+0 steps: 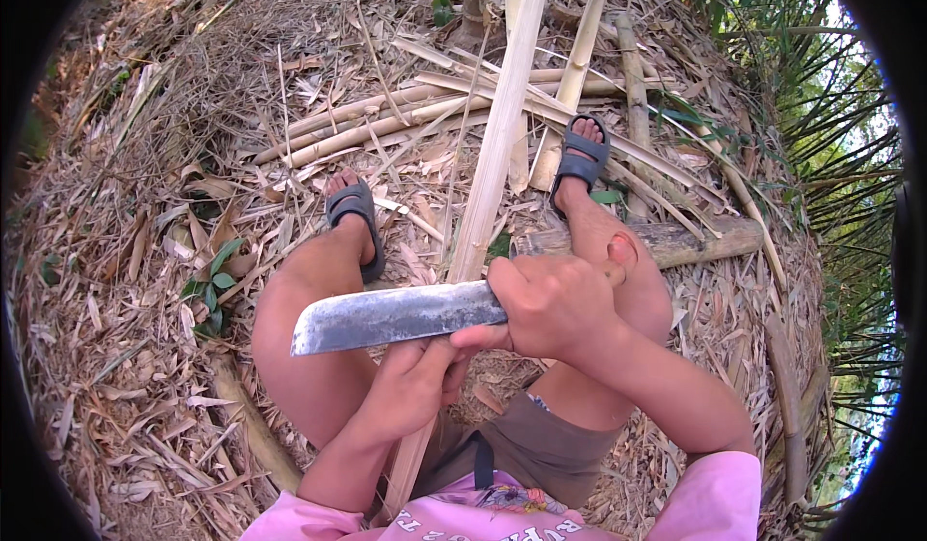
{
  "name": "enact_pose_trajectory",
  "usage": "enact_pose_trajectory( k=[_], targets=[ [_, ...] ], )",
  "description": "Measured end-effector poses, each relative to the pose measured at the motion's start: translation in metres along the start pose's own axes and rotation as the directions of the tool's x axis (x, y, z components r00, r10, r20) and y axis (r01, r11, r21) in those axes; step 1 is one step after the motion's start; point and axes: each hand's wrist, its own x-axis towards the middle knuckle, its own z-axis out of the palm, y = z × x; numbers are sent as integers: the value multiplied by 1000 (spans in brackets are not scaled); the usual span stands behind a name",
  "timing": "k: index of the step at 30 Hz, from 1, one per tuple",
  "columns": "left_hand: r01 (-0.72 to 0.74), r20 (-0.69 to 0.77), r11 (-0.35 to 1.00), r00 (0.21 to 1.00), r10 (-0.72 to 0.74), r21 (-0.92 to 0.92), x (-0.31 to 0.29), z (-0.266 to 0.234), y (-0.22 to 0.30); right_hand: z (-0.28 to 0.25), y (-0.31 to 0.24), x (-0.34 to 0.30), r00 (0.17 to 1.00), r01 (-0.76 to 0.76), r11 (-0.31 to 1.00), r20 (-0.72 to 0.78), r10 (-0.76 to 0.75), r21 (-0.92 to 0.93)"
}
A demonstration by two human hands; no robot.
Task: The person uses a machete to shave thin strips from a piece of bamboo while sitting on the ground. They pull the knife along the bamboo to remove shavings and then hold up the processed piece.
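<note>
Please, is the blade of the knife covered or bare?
Bare: the blade shows its metal from the tip to the right hand.

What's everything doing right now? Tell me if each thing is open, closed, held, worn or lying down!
Right hand: closed around the knife's handle
Left hand: closed around the long pale strip
Knife: held, blade bare and dark-stained, crossing over the strip
Long pale strip: split lengthwise, held
Left sandal: worn
Right sandal: worn
Thick log: lying on the ground
</note>
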Motion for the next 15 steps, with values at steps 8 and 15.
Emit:
enact_pose_trajectory(
  k=[8, 15],
  targets=[
    [156, 157, 967, 980, -126, -199, -12, -15, -5, -11, 57, -3, 903, -379, 890, 110, 415, -252],
    [133, 185, 962, 979, -89, -237, 2, 1, 19, -19, 54, -19, 969, -236, 972, -77, 234, -21]
  ],
)
